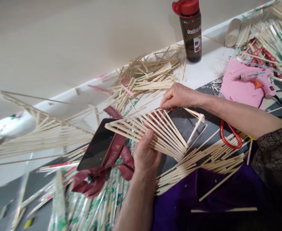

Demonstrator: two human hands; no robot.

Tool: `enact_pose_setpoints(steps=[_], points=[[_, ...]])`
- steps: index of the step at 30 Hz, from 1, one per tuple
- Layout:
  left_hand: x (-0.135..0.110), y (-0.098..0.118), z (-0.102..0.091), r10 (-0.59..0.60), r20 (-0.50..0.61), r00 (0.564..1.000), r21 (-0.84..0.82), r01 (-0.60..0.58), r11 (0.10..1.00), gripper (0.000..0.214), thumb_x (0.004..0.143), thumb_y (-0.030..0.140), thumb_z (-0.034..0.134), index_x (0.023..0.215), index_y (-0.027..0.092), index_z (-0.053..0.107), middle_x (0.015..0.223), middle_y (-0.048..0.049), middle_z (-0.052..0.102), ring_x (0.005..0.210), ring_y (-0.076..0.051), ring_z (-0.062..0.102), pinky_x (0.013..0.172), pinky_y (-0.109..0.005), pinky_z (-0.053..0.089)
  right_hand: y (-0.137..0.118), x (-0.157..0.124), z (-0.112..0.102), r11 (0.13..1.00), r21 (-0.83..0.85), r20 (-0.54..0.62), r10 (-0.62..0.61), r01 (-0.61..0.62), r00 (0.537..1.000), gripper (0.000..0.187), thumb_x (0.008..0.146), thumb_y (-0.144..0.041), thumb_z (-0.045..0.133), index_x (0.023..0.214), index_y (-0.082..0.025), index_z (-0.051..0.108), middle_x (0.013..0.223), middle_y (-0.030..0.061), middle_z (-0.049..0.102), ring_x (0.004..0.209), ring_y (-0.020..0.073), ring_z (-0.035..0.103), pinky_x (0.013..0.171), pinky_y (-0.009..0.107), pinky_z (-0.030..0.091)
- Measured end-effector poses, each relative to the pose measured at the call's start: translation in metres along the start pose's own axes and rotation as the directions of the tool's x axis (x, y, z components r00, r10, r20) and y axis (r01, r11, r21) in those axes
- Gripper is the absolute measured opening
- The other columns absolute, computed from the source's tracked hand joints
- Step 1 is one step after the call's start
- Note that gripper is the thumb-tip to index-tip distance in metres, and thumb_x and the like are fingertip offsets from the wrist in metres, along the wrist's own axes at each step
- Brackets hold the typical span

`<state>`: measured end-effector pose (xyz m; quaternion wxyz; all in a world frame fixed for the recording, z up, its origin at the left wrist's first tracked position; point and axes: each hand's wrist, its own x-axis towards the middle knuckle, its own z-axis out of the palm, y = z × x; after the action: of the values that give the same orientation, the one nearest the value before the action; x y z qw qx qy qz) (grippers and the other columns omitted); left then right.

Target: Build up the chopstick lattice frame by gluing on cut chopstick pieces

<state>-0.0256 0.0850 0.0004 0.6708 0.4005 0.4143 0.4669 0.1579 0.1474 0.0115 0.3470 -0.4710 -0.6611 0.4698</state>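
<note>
A fan-like frame of glued wooden chopsticks (166, 130) is held up in front of me. My left hand (147, 152) grips it from below, thumb on top of the sticks and fingers behind them. At the frame's far edge, my right hand (177, 96) has its thumb and fingers pinched together; whether a stick lies between them is too small to tell. A narrow open part of the frame with a whitish glued corner (200, 118) sticks out to the right, beneath my right forearm.
A pink glue gun (263, 81) lies on a pink sheet (234, 83). Red-handled scissors (231, 134) lie by loose chopsticks (203, 165). A bottle (191, 35) stands near the wall. A phone (96, 144) with a maroon lanyard (117, 150) and wrapped chopsticks (95, 205) are left.
</note>
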Motion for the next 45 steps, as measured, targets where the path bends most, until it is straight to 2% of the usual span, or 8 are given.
enact_pose_setpoints(steps=[18, 27, 32, 35, 38, 40, 43, 45], points=[[0.002, 0.0, 0.001, 0.001, 0.038, 0.999, -0.027, 0.0, 1.0, 0.042, 0.062, 0.048, 0.077, 0.096, 0.024, 0.07, 0.103, -0.0064, 0.072, 0.114, -0.034, 0.061, 0.091, -0.044, 0.055, 0.004, 0.003, 0.0, 1.0, 0.014, 0.027, -0.014, 0.013, 1.0, 0.016, 0.068, -0.005, 0.057, 0.071, -0.007, 0.073, 0.052, -0.0014, 0.058, 0.05, 0.0049, 0.046, 0.051, 0.018, 0.036], [0.004, -0.002, 0.0, 0.011, 0.01, 1.0, -0.028, -0.011, 1.0, 0.039, 0.06, 0.046, 0.077, 0.091, 0.024, 0.072, 0.104, -0.0069, 0.072, 0.112, -0.033, 0.062, 0.088, -0.043, 0.055, 0.004, 0.001, 0.002, 0.993, 0.08, 0.004, 0.09, -0.09, 0.996, 0.015, 0.073, -0.011, 0.058, 0.075, -0.009, 0.072, 0.057, -0.0005, 0.061, 0.052, 0.0057, 0.052, 0.052, 0.018, 0.043], [0.004, -0.002, 0.002, 0.016, 0.023, 1.0, -0.055, -0.015, 0.998, 0.043, 0.056, 0.046, 0.079, 0.092, 0.023, 0.071, 0.101, -0.007, 0.073, 0.109, -0.033, 0.063, 0.087, -0.041, 0.055, -0.012, -0.005, -0.006, 0.997, -0.003, -0.122, 0.074, -0.075, 0.99, 0.013, 0.079, -0.011, 0.057, 0.071, -0.009, 0.067, 0.064, 0.0011, 0.063, 0.056, 0.0061, 0.054, 0.052, 0.017, 0.043], [0.002, -0.002, 0.0, -0.006, 0.063, 0.998, -0.093, 0.012, 0.996, 0.047, 0.055, 0.045, 0.081, 0.094, 0.021, 0.07, 0.1, -0.007, 0.072, 0.107, -0.031, 0.064, 0.088, -0.039, 0.055, -0.035, -0.025, -0.021, 1.0, 0.01, -0.338, 0.005, -0.002, 0.941, 0.009, 0.083, -0.015, 0.058, 0.079, -0.012, 0.065, 0.077, 0.0021, 0.066, 0.06, 0.0064, 0.058, 0.05, 0.016, 0.041], [0.0, -0.003, -0.003, -0.05, 0.127, 0.991, -0.114, 0.064, 0.991, 0.048, 0.054, 0.042, 0.082, 0.094, 0.018, 0.069, 0.098, -0.0073, 0.073, 0.104, -0.029, 0.066, 0.089, -0.038, 0.054, -0.065, -0.064, -0.028, 0.989, 0.086, -0.579, -0.045, 0.117, 0.814, 0.015, 0.085, -0.027, 0.06, 0.078, -0.015, 0.063, 0.073, 0.0005, 0.064, 0.051, 0.0057, 0.055, 0.041, 0.018, 0.033], [-0.001, -0.004, -0.005, -0.083, 0.176, 0.981, -0.128, 0.107, 0.986, 0.044, 0.055, 0.042, 0.081, 0.09, 0.017, 0.07, 0.094, -0.0077, 0.074, 0.103, -0.03, 0.066, 0.088, -0.038, 0.054, -0.083, -0.098, -0.023, 0.987, 0.069, -0.638, -0.069, 0.146, 0.767, 0.017, 0.085, -0.031, 0.061, 0.077, -0.017, 0.063, 0.069, -0.001, 0.062, 0.048, 0.006, 0.053, 0.039, 0.02, 0.03], [-0.002, -0.006, -0.006, -0.12, 0.226, 0.967, -0.141, 0.155, 0.978, 0.039, 0.057, 0.042, 0.08, 0.085, 0.017, 0.07, 0.089, -0.008, 0.074, 0.1, -0.031, 0.067, 0.086, -0.039, 0.055, -0.096, -0.145, 0.001, 0.998, -0.047, -0.552, 0.016, -0.051, 0.833, 0.016, 0.082, -0.026, 0.063, 0.069, -0.017, 0.061, 0.058, -0.0021, 0.06, 0.044, 0.0067, 0.052, 0.041, 0.021, 0.034], [-0.003, -0.008, -0.005, -0.148, 0.251, 0.957, -0.141, 0.187, 0.972, 0.04, 0.057, 0.043, 0.08, 0.087, 0.016, 0.071, 0.088, -0.0083, 0.075, 0.097, -0.031, 0.068, 0.083, -0.039, 0.056, -0.091, -0.165, 0.02, 0.948, -0.158, -0.457, 0.179, -0.278, 0.871, 0.015, 0.078, -0.028, 0.066, 0.069, -0.016, 0.064, 0.055, -0.0019, 0.06, 0.045, 0.0075, 0.053, 0.045, 0.022, 0.038]])
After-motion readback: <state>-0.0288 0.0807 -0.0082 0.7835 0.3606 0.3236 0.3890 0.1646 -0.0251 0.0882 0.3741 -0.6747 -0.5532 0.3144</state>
